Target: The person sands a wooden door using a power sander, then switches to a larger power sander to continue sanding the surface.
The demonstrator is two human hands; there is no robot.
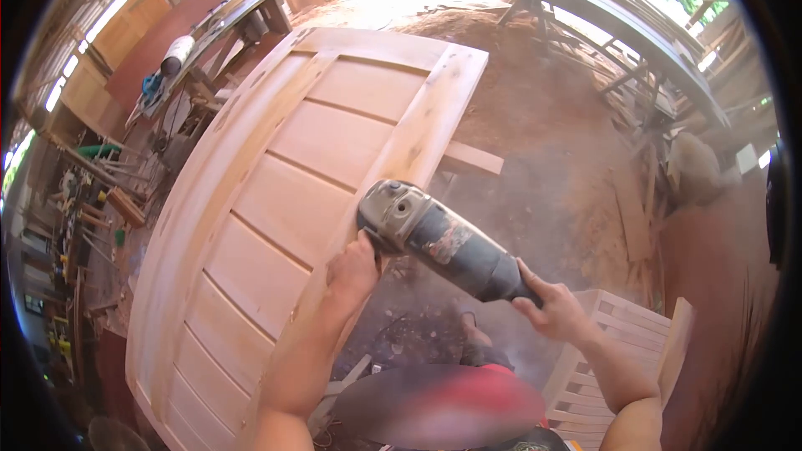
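A grey and dark blue power grinder (455, 250) lies across the middle of the view, its metal head over the right edge of a pale panelled wooden door (301, 192). My left hand (352, 270) is closed by the grinder's head, at what looks like its side handle. The rear end of the tool is in my right hand (551, 307), fingers wrapped round it. The disc under the head is mostly hidden. The door has a wide frame and several flat panels with dark grooves between them.
A slatted wooden piece (622, 338) stands at the lower right. A long bench (585, 12) crosses the upper right. At the upper left, a workbench (219, 21) holds tools. A support beam (474, 157) juts out beneath the door. Dust hangs over the ground.
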